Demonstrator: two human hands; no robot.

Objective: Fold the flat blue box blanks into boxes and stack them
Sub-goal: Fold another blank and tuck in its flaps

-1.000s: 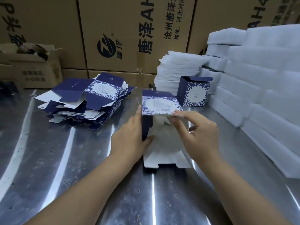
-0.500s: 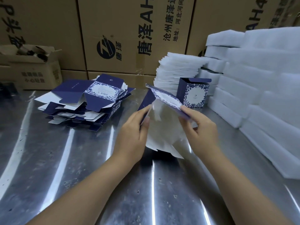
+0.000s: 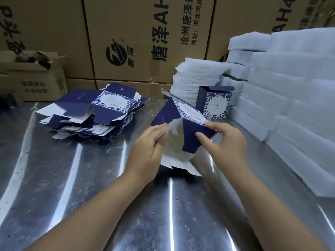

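One half-open box blank (image 3: 188,115) in the curled fingers (image 3: 211,125) of left hand (image 3: 146,151), right hand (image 3: 228,144).

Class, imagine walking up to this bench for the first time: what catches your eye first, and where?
The left hand and right hand hold a half-folded box at the centre. To its left lies a pile of flat blanks; behind it stands one finished box, beside white foam stacks on the right.
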